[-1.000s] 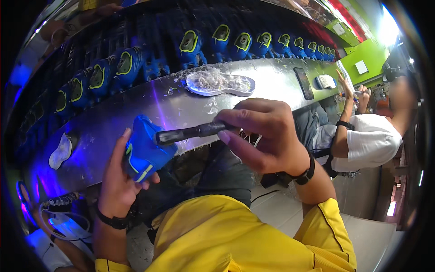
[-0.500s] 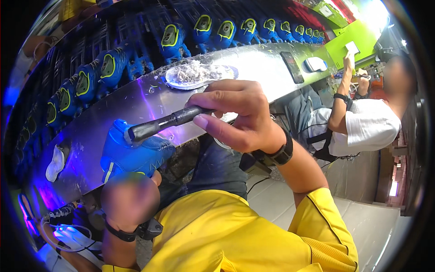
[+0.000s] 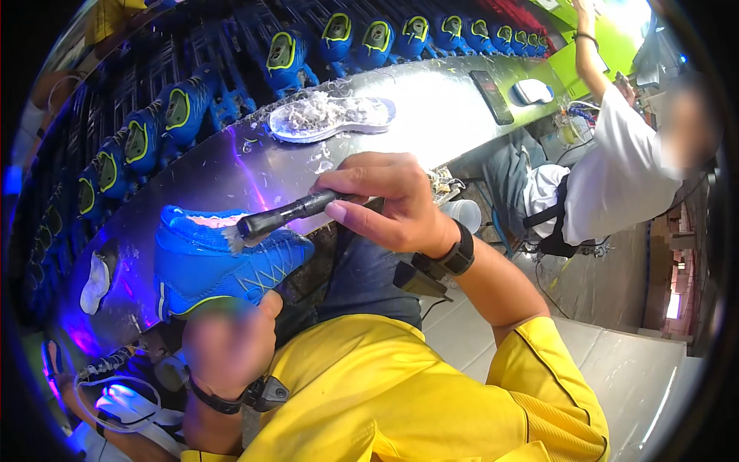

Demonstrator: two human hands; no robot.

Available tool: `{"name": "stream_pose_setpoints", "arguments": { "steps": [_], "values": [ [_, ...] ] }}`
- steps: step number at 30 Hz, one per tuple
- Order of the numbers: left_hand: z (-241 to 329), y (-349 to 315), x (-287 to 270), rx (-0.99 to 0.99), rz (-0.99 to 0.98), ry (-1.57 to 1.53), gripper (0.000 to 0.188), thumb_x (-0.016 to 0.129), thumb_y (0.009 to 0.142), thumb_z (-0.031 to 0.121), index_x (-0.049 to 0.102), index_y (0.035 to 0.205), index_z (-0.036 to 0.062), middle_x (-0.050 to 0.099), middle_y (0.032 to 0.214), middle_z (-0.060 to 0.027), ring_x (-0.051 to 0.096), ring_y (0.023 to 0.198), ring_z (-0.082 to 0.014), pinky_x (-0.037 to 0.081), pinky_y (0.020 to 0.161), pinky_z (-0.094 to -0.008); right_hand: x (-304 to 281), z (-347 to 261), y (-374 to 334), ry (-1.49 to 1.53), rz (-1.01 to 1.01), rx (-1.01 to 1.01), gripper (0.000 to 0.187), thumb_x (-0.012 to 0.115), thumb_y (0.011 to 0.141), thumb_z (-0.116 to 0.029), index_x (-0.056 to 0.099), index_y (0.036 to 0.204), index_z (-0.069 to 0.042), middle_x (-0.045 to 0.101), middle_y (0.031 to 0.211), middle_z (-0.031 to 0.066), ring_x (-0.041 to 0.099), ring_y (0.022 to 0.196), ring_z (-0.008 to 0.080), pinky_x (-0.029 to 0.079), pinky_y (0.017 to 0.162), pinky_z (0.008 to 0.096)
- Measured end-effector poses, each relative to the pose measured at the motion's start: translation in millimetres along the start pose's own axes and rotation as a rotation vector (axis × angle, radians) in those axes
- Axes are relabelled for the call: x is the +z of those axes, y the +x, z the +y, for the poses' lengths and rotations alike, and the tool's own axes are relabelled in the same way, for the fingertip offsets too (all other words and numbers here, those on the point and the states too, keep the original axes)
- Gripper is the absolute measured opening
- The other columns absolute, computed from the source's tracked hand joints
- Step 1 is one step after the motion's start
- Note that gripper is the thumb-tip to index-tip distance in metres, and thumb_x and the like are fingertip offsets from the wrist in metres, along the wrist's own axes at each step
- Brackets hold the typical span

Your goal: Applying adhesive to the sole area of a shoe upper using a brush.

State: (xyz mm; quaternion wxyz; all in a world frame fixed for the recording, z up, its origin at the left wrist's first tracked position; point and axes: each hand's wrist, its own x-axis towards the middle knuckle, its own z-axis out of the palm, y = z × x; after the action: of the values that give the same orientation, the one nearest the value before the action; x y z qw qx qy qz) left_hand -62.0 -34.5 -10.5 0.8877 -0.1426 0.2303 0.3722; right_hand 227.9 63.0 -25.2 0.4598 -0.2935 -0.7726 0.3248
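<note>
My left hand, partly blurred in the picture, grips a blue shoe upper at its yellow-edged collar. The upper is turned over, its pale underside facing up and away from me. Between the thumb and fingers of my right hand is a black-handled brush. Its pale bristle tip is at the near rim of the upper's underside; whether it touches cannot be made out. Beyond that hand, a white sole lies on the metal bench, heaped with whitish shreds.
Blue shoes with yellow-edged collars line the dark roller conveyor behind the metal bench. A small white pad lies at left. A phone and a white-and-blue object lie at right. A co-worker sits at right, arm raised.
The upper has tilted and come nearer, showing more of its underside and laces. My right hand and the brush have shifted slightly left. The co-worker's arm has gone up.
</note>
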Motion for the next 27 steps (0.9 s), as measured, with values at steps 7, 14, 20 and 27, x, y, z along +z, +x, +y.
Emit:
{"name": "stream_pose_setpoints", "arguments": {
  "steps": [7, 14, 20, 27],
  "values": [
    [0, -2, 1, 0.004, -0.010, -0.044, 0.050, 0.046, 0.110, 0.045, 0.056, 0.128, 0.0002, 0.057, 0.083, -0.0185, 0.058, 0.054, -0.0252, 0.054, 0.051, -0.0323, -5, -4, -14, -0.088, 0.001, 0.107, 0.024, 0.078, 0.087, -0.013, 0.079, 0.106, 0.001, 0.063, 0.073, 0.0124, 0.062, 0.062, 0.0261, 0.046, 0.057, 0.0360],
    [12, 6, -3, 0.054, -0.057, 0.144, 0.052, 0.053, 0.107, 0.045, 0.061, 0.129, -0.0008, 0.066, 0.093, -0.0248, 0.068, 0.068, -0.0297, 0.059, 0.058, -0.0343, -13, -31, 0, 0.035, 0.094, 0.380, 0.023, 0.077, 0.094, -0.012, 0.077, 0.107, 0.006, 0.070, 0.080, 0.0161, 0.065, 0.067, 0.0205, 0.049, 0.061, 0.0336],
    [37, 27, 22, 0.228, -0.084, 0.333, 0.057, 0.055, 0.105, 0.035, 0.056, 0.146, -0.0039, 0.072, 0.131, -0.0218, 0.073, 0.117, -0.0344, 0.058, 0.104, -0.0478, -20, -48, 24, -0.090, 0.060, 0.668, 0.022, 0.076, 0.100, -0.015, 0.078, 0.109, 0.005, 0.072, 0.079, 0.0064, 0.061, 0.068, 0.0099, 0.048, 0.060, 0.0283],
    [100, 78, 117, 0.459, -0.024, 0.753, 0.052, 0.061, 0.100, 0.017, 0.056, 0.148, -0.0017, 0.072, 0.127, -0.0137, 0.073, 0.113, -0.0253, 0.058, 0.103, -0.0413, -59, -62, 39, 0.049, 0.141, 0.640, 0.019, 0.074, 0.099, -0.012, 0.078, 0.109, 0.003, 0.071, 0.079, 0.0122, 0.065, 0.068, 0.0172, 0.048, 0.062, 0.0322]
  ]
}}
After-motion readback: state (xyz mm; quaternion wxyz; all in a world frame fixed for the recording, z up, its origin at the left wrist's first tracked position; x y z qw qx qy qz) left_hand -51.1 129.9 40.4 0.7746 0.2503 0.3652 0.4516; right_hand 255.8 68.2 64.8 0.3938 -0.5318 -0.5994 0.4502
